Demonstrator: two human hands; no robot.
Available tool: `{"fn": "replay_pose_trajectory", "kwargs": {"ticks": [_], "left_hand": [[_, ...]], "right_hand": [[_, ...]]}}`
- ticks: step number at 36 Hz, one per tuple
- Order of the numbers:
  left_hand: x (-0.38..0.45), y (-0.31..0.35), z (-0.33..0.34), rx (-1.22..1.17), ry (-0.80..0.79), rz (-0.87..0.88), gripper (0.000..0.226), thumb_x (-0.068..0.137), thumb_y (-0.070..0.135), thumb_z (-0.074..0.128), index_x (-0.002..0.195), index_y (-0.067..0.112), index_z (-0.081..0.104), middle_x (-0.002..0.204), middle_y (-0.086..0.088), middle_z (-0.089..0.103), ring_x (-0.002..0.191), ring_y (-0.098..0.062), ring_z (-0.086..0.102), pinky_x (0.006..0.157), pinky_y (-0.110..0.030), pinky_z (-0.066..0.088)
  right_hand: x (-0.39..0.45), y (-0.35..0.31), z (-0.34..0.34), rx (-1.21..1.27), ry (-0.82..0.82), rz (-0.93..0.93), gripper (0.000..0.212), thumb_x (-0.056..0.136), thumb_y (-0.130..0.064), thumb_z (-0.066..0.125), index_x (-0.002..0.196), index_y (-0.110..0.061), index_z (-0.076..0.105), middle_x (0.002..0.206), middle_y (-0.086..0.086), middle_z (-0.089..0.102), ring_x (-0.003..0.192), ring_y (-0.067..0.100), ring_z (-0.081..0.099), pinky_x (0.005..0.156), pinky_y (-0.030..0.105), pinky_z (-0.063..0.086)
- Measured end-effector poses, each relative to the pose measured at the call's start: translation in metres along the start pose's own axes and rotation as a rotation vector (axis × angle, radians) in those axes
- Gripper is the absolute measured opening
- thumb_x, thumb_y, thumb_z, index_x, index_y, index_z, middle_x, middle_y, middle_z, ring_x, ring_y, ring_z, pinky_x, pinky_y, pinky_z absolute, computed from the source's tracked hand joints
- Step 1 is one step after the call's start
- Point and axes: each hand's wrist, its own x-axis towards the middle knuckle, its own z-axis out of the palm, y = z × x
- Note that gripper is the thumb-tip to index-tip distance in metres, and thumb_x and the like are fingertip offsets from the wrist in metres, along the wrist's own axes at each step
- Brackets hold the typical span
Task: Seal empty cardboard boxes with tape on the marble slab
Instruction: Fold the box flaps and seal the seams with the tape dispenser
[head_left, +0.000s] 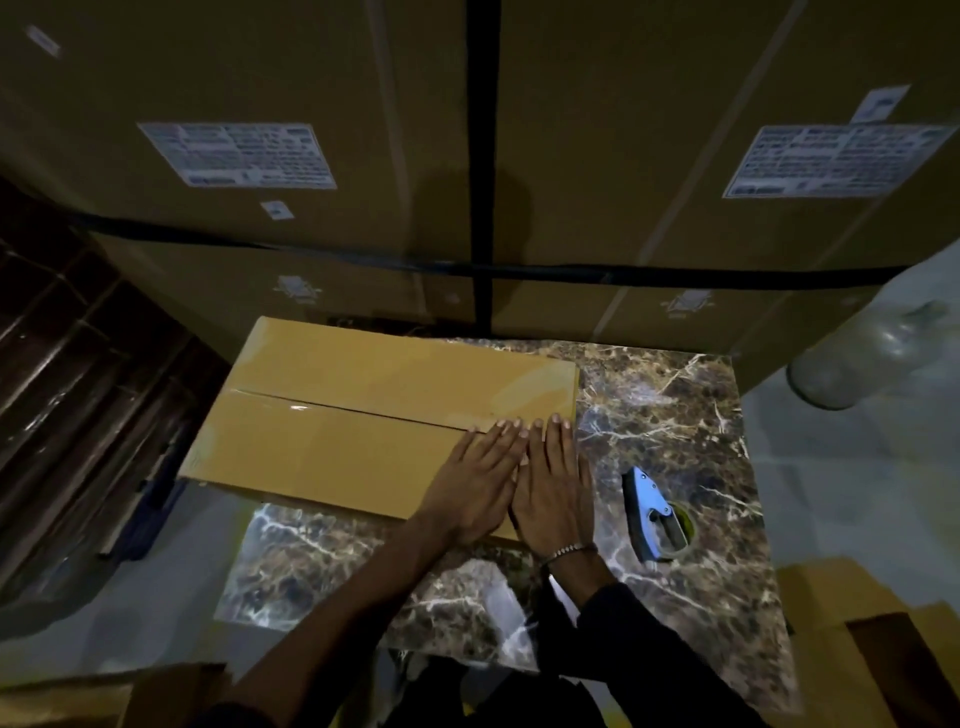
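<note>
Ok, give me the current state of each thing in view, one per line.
cardboard box: flaps closed, clear tape along the centre seam, lying on the marble slab.
left hand: flat, pressing the box top near its right end.
right hand: flat, pressing beside the left.
tape dispenser: lying on the slab, untouched.

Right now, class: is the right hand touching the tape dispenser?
Apart. The head view shows bare marble slab between the right hand, flat on the cardboard box, and the tape dispenser.
</note>
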Motion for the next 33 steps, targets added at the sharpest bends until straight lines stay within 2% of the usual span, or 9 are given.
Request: {"fn": "replay_pose_trajectory", "kwargs": {"ticks": [5, 10, 16, 19, 22, 25, 27, 30, 33], "left_hand": [[-0.017, -0.033, -0.003, -0.014, 0.041, -0.115, 0.064, 0.112, 0.046, 0.023, 0.17, 0.028, 0.003, 0.178, 0.001, 0.0, 0.164, -0.02, 0.0, 0.129, -0.053, 0.011], [-0.045, -0.097, -0.006, -0.085, 0.108, -0.374, 0.069, 0.11, 0.06, 0.017, 0.17, 0.029, 0.004, 0.177, 0.002, 0.001, 0.164, -0.021, 0.002, 0.13, -0.051, 0.01], [-0.089, -0.198, -0.019, -0.096, 0.135, -0.645, 0.084, 0.104, 0.072, 0.007, 0.169, 0.02, -0.005, 0.177, -0.008, -0.002, 0.164, -0.027, -0.001, 0.131, -0.049, 0.006], [-0.106, -0.237, -0.031, -0.082, 0.183, -0.774, 0.092, 0.103, 0.074, 0.007, 0.169, 0.009, 0.006, 0.176, -0.016, 0.008, 0.163, -0.031, 0.006, 0.131, -0.051, 0.008], [-0.112, -0.257, -0.039, -0.042, 0.238, -0.824, 0.093, 0.105, 0.071, 0.014, 0.166, 0.001, 0.019, 0.172, -0.023, 0.021, 0.16, -0.036, 0.019, 0.13, -0.053, 0.014], [-0.113, -0.264, -0.043, -0.055, 0.242, -0.87, 0.095, 0.104, 0.075, 0.014, 0.167, 0.004, 0.013, 0.174, -0.021, 0.016, 0.161, -0.034, 0.013, 0.128, -0.055, 0.015], [-0.112, -0.266, -0.044, -0.107, 0.256, -0.916, 0.098, 0.103, 0.077, 0.017, 0.167, 0.004, 0.01, 0.173, -0.025, 0.013, 0.16, -0.039, 0.016, 0.124, -0.058, 0.023], [-0.11, -0.263, -0.048, -0.125, 0.295, -0.97, 0.099, 0.102, 0.077, 0.029, 0.164, 0.0, 0.017, 0.161, -0.037, 0.031, 0.14, -0.051, 0.042, 0.107, -0.062, 0.042], [-0.11, -0.263, -0.051, -0.102, 0.265, -0.971, 0.101, 0.101, 0.078, 0.03, 0.161, -0.003, 0.022, 0.133, -0.037, 0.053, 0.109, -0.051, 0.057, 0.089, -0.058, 0.049]], "right_hand": [[-0.003, -0.003, -0.002, -0.038, 0.022, 0.004, 0.065, 0.108, -0.053, 0.022, 0.165, -0.022, 0.012, 0.173, -0.001, 0.0, 0.159, 0.016, -0.006, 0.124, 0.05, 0.02], [-0.007, -0.001, -0.006, -0.008, 0.058, 0.021, 0.064, 0.107, -0.057, 0.027, 0.164, -0.035, 0.012, 0.173, -0.007, -0.004, 0.158, 0.016, -0.011, 0.125, 0.049, 0.017], [-0.005, -0.001, -0.004, 0.036, 0.088, -0.022, 0.064, 0.107, -0.056, 0.033, 0.164, -0.035, 0.015, 0.173, -0.006, -0.001, 0.159, 0.018, -0.009, 0.122, 0.048, 0.023], [-0.004, -0.001, -0.003, 0.081, 0.106, -0.033, 0.064, 0.105, -0.056, 0.036, 0.164, -0.033, 0.02, 0.173, -0.005, 0.002, 0.159, 0.018, -0.007, 0.123, 0.047, 0.024], [-0.003, -0.002, -0.003, 0.076, 0.105, -0.011, 0.063, 0.106, -0.054, 0.039, 0.163, -0.033, 0.023, 0.173, -0.006, 0.004, 0.159, 0.017, -0.007, 0.124, 0.049, 0.026], [-0.002, -0.003, -0.004, 0.052, 0.108, -0.004, 0.064, 0.105, -0.056, 0.038, 0.163, -0.032, 0.024, 0.173, -0.005, 0.007, 0.159, 0.017, -0.005, 0.123, 0.049, 0.028], [-0.002, -0.004, -0.004, 0.048, 0.108, 0.002, 0.064, 0.105, -0.054, 0.04, 0.163, -0.032, 0.023, 0.173, -0.005, 0.007, 0.159, 0.016, -0.006, 0.124, 0.048, 0.027], [-0.003, -0.007, -0.005, 0.036, 0.111, 0.013, 0.064, 0.105, -0.056, 0.038, 0.163, -0.034, 0.023, 0.173, -0.006, 0.008, 0.159, 0.014, -0.006, 0.122, 0.046, 0.028], [-0.004, -0.009, -0.006, 0.009, 0.102, 0.026, 0.065, 0.104, -0.058, 0.036, 0.163, -0.037, 0.019, 0.173, -0.008, 0.006, 0.159, 0.013, -0.008, 0.12, 0.048, 0.03]]}}
